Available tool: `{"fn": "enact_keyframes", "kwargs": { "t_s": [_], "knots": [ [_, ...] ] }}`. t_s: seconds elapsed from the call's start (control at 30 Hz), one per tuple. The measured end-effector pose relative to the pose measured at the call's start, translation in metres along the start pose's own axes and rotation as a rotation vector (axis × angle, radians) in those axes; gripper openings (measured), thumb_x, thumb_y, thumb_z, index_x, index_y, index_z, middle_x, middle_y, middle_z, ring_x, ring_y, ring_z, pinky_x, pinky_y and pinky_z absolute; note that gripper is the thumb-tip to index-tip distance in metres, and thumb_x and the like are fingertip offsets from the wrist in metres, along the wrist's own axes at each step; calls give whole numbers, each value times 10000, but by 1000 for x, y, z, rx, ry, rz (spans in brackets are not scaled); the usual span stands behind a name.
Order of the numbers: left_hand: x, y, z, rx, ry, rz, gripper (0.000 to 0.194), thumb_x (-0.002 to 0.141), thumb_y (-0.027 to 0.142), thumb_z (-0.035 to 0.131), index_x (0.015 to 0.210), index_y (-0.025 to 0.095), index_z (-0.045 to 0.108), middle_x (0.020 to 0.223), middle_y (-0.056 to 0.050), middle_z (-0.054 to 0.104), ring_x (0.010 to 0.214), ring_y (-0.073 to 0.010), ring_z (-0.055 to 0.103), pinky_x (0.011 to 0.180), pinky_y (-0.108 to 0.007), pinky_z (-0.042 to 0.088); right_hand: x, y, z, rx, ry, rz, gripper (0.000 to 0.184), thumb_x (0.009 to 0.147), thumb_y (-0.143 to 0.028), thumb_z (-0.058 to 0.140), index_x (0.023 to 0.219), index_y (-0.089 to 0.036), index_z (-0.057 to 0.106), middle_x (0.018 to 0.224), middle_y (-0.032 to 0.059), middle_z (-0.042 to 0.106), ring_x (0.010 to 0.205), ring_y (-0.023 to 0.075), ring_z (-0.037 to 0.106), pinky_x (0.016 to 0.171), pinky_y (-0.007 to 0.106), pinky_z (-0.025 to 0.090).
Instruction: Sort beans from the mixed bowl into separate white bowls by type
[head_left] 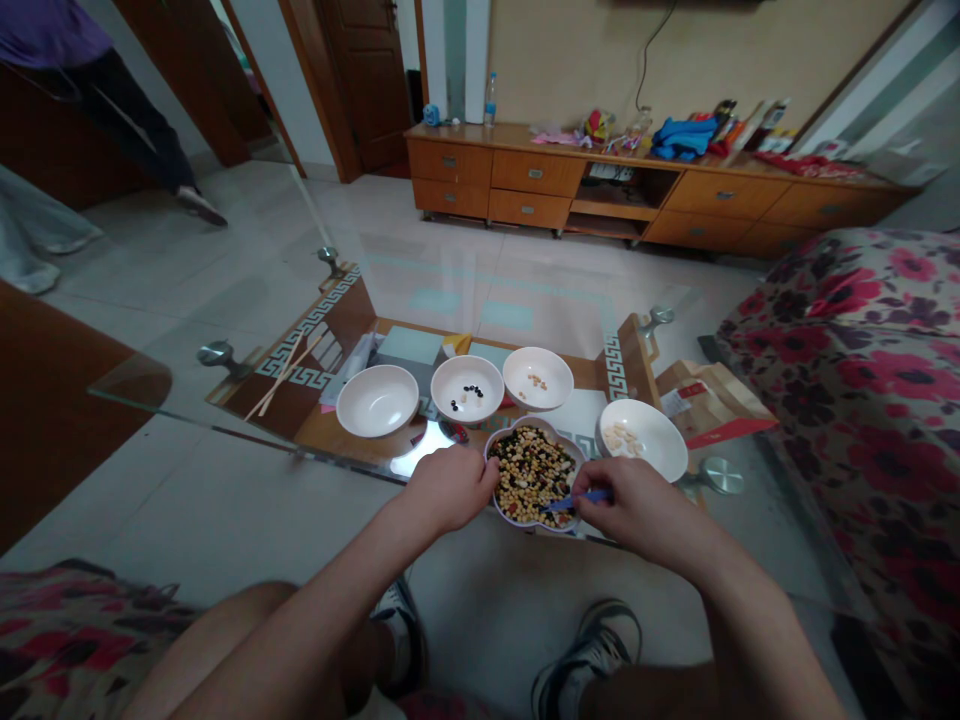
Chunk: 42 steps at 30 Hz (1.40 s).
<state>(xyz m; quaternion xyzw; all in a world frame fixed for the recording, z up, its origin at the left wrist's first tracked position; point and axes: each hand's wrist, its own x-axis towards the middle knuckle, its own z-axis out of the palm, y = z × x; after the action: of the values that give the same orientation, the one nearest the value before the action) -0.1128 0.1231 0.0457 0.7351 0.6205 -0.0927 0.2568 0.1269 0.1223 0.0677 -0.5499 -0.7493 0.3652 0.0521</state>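
Observation:
A flower-shaped bowl (pixel 489 449) of mixed beans, yellow, black and some reddish, stands at the near edge of the glass table. My left hand (pixel 450 487) is closed on its left rim, thumb against the edge. In a pinch, my right hand (pixel 622 500) holds slim blue tweezers (pixel 577 500), their tips down among the beans. Behind stand white bowls: a left one (pixel 377 402) with nothing visible inside, a middle one (pixel 484 375) with several black beans and some pale ones, and another (pixel 538 360) with several yellowish pieces. The right bowl (pixel 660 440) holds several pale pieces.
Chopsticks (pixel 283 377) lie on the glass table (pixel 172 400) at left. A paper bag (pixel 712 400) is beyond the right bowl. A flowered sofa (pixel 877 400) stands at right, a wooden cabinet (pixel 529 175) at the back. A person (pixel 120 95) is at far left.

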Motion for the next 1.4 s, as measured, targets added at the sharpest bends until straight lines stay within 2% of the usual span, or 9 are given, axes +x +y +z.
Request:
{"fn": "enact_keyframes", "kwargs": {
  "t_s": [0.67, 1.2, 1.4],
  "knots": [
    [1, -1, 1, 3, 2, 4, 630, 1018, 472, 232, 946, 132, 757, 1005, -206, 766, 912, -332, 736, 799, -440, 548, 0, -2, 0, 28, 13, 29, 156, 768, -198, 593, 713, -199, 739, 658, 18, 713, 596, 157, 589, 547, 258, 416],
    [1, -1, 2, 5, 23, 13, 629, 1018, 477, 234, 941, 132, 754, 1009, -205, 767, 919, -329, 736, 796, -442, 556, 3, -3, 3, -37, -11, 43, 181, 778, -151, 608, 724, -212, 769, 712, 25, 746, 634, 161, 633, 587, 272, 438],
    [0, 0, 1, 9, 3, 2, 641, 1016, 474, 224, 948, 127, 759, 1010, -205, 768, 920, -332, 738, 802, -445, 556, 4, -4, 2, -50, -57, 69, 167, 784, -144, 621, 740, -194, 774, 741, 40, 758, 656, 161, 644, 617, 268, 446]
  ]
}}
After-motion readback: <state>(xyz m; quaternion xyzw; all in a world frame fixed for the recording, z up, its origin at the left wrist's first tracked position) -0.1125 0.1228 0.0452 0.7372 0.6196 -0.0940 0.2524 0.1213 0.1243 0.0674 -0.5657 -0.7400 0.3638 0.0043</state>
